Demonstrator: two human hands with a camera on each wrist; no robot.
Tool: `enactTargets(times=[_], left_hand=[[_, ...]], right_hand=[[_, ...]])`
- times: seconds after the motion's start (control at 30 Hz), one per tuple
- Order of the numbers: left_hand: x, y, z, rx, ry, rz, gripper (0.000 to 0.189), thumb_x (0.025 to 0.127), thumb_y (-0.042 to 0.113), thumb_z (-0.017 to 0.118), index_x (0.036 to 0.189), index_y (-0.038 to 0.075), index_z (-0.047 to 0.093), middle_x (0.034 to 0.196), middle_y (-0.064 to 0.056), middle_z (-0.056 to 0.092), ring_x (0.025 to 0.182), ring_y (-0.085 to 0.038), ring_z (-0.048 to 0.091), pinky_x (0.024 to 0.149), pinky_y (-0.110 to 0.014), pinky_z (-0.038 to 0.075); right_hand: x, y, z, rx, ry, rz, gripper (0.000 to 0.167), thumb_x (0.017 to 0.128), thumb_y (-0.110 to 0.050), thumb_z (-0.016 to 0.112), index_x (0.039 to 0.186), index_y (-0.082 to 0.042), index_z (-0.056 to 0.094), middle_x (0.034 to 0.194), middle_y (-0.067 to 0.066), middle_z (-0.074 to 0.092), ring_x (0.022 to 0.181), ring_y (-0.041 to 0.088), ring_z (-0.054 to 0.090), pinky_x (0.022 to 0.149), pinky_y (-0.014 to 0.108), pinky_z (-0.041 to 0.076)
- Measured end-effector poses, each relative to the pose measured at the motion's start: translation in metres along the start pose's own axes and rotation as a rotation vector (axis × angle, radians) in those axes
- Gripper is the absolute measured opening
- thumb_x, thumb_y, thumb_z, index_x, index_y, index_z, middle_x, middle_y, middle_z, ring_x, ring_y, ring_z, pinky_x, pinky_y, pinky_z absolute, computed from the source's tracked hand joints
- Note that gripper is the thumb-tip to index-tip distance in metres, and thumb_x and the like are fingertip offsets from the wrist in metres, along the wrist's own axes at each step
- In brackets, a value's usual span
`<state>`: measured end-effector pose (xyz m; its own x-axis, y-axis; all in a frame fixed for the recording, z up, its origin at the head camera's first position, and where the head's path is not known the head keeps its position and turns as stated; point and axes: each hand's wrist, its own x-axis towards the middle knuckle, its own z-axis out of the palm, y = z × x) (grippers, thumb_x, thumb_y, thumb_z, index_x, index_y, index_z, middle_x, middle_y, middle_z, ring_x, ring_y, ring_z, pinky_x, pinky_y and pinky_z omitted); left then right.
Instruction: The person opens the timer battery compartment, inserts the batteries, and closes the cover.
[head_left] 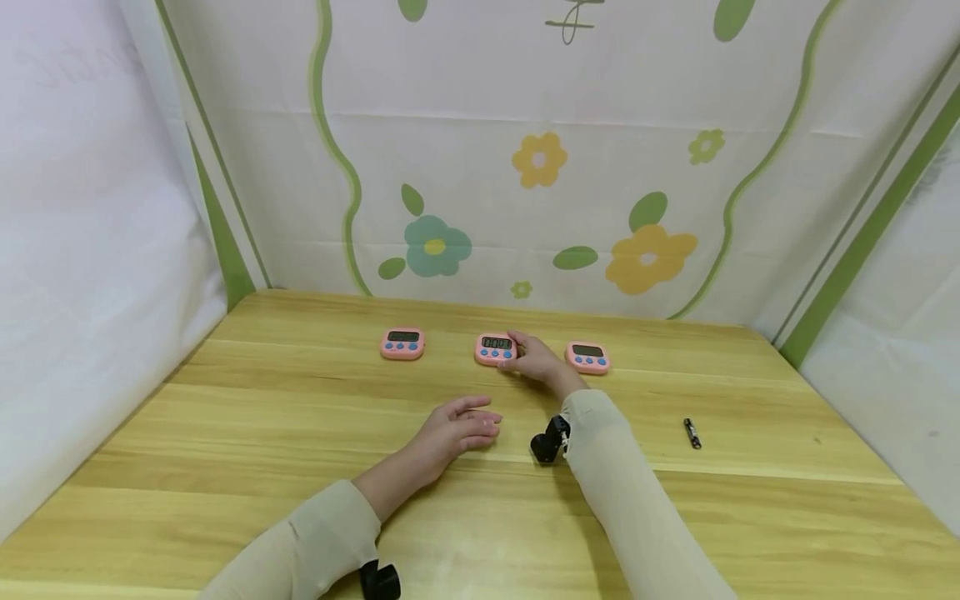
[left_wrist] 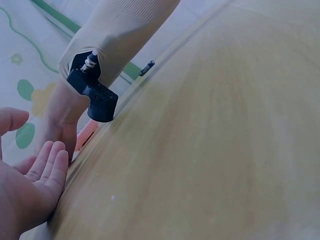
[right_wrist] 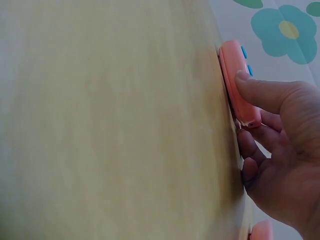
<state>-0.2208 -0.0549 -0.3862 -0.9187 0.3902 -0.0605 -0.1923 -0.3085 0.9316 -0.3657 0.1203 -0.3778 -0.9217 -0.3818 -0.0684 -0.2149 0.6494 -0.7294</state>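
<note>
Three pink digital timers with blue buttons lie in a row near the back of the table. My right hand (head_left: 538,360) pinches the middle timer (head_left: 491,350) at its right end. In the right wrist view, the thumb presses the front side of that timer (right_wrist: 235,85) while the fingers are behind it. Its display shows digits, too small to read fully. The left timer (head_left: 402,343) and the right timer (head_left: 588,358) lie untouched on either side. My left hand (head_left: 453,433) rests on the table in front, fingers loosely extended, holding nothing.
A small dark, slim object (head_left: 692,433), its kind unclear, lies on the wooden table (head_left: 750,500) at the right. A white flowered cloth (head_left: 465,175) hangs behind the table's back edge, with white cloth at both sides. Black wrist cameras (head_left: 550,440) protrude from the sleeves.
</note>
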Motion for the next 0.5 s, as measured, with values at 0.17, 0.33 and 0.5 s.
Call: enactTargets(times=[0.17,0.33,0.5], left_hand=[[0.0,0.0,0.001,0.006,0.007,0.004,0.053,0.081,0.004,0.056,0.126,-0.011,0.031,0.108,-0.024,0.051,0.089,-0.024,0.056,0.082,-0.034,0.045],[-0.001,0.0,0.001,0.006,0.011,0.001,0.054,0.08,0.004,0.056,0.125,-0.011,0.031,0.108,-0.025,0.051,0.089,-0.024,0.056,0.082,-0.034,0.045],[-0.001,0.0,0.001,0.001,0.008,-0.002,0.053,0.081,0.004,0.057,0.125,-0.011,0.032,0.108,-0.024,0.052,0.09,-0.025,0.055,0.082,-0.034,0.045]], right_hand=[[-0.002,-0.001,-0.001,0.048,0.001,-0.017,0.074,0.077,-0.014,0.065,0.135,0.0,0.022,0.136,0.017,0.025,0.125,0.029,0.017,0.101,0.042,0.015],[-0.008,-0.002,-0.003,0.124,-0.005,-0.024,0.075,0.076,-0.014,0.066,0.136,-0.002,0.021,0.138,0.013,0.022,0.125,0.029,0.015,0.1,0.043,0.019],[-0.014,-0.003,-0.007,0.136,0.015,-0.017,0.075,0.075,-0.016,0.068,0.136,-0.006,0.025,0.138,0.014,0.021,0.124,0.031,0.018,0.097,0.044,0.025]])
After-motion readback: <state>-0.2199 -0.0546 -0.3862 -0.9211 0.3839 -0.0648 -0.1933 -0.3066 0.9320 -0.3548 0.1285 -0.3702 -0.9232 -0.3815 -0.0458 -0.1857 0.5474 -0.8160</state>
